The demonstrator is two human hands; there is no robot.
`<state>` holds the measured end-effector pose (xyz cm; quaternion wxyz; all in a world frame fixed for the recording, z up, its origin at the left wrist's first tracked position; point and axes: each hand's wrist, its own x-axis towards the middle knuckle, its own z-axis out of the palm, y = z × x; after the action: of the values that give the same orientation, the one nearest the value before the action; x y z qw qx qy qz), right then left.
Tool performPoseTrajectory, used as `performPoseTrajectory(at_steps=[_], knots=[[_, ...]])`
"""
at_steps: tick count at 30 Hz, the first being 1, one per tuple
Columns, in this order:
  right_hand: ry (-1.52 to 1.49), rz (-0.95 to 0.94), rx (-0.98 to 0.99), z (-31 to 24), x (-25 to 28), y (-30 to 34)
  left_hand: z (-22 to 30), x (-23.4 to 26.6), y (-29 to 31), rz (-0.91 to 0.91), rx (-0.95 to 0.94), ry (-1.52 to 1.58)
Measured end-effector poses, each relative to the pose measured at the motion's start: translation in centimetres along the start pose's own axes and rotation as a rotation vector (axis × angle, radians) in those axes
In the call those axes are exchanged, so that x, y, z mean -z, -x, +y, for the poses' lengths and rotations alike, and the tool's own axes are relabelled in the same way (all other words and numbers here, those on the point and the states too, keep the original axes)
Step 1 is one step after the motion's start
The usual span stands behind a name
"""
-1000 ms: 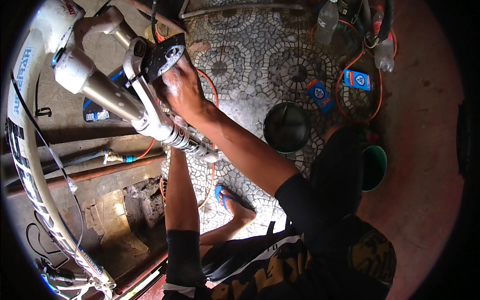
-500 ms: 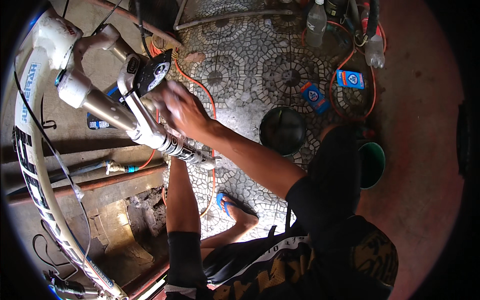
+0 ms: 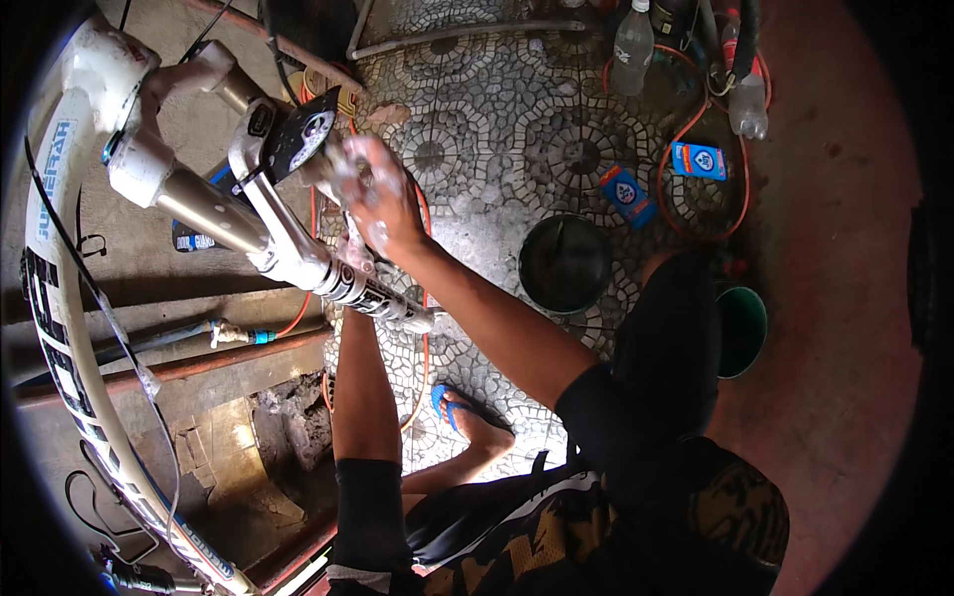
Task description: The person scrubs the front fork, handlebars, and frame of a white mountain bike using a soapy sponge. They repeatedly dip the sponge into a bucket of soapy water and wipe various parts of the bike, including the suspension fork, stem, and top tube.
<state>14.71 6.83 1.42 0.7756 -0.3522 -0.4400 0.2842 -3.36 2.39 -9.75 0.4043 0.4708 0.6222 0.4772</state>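
Note:
A white bicycle fork [image 3: 284,230] with silver upper tubes slants across the left, joined to a white bicycle frame [image 3: 62,288]. My left hand [image 3: 354,254] is closed round the lower leg of the fork, its palm hidden behind it. Just right of the black guard [image 3: 304,137] on the fork arch, my right hand [image 3: 383,199] is curled and wet with white suds. Motion smears its fingers, and what lies in them cannot be made out.
A dark bucket [image 3: 564,264] stands on the patterned tiles, with a green bucket [image 3: 741,332] beside my knee. Two blue packets [image 3: 700,161], an orange hose [image 3: 747,189] and plastic bottles [image 3: 633,50] lie or stand at the far right. A metal pipe [image 3: 477,34] crosses the back.
My right hand has shifted a little to the right, off the guard on the fork arch. My left hand stays on the fork leg, which has barely moved.

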Motion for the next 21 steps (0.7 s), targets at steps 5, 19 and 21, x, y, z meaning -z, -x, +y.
performPoseTrajectory(at_steps=[5,19,21], knots=[[-0.243,-0.038,-0.301,-1.0,-0.4,-0.5,0.4,0.1,0.0,-0.006,0.008,0.002],[0.149,-0.108,-0.132,-3.0,0.8,-3.0,0.4,-0.2,0.6,-0.014,0.02,0.011],[0.142,-0.147,-0.127,-2.8,1.0,-2.7,0.7,-0.2,0.7,-0.021,0.029,0.019]])
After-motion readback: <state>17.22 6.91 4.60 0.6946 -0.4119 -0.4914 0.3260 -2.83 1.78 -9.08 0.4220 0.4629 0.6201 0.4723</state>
